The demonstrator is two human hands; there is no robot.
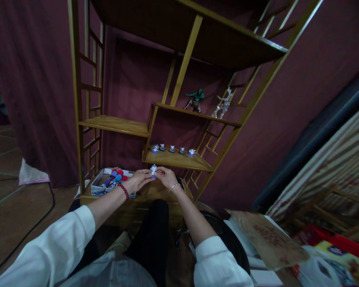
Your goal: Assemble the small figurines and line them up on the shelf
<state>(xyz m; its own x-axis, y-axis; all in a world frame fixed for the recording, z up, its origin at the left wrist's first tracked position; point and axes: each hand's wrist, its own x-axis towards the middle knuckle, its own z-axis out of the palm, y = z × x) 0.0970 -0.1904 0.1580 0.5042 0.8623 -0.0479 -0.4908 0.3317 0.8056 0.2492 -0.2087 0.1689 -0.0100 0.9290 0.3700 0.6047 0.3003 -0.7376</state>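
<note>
Between both hands is a small blue-and-white figurine [153,170], upright in front of the wooden shelf unit. My left hand [138,180] pinches it from the left, and a red bead bracelet circles that wrist. From the right, my right hand [167,178] grips the same figurine with thumb and fingers; this wrist wears a pale bangle. Just behind the hands, several similar small figurines [172,149] stand in a row on a low shelf [179,160]. Left of my left hand sits an open box [99,187] holding loose figurines and red and blue round pieces [119,177].
Higher up, a dark green figure [196,99] and a clear deer figure [223,104] stand on another shelf. A wooden shelf [116,125] juts out at left. A cable [52,199] crosses the floor. Cardboard [266,237] and bags lie at the right.
</note>
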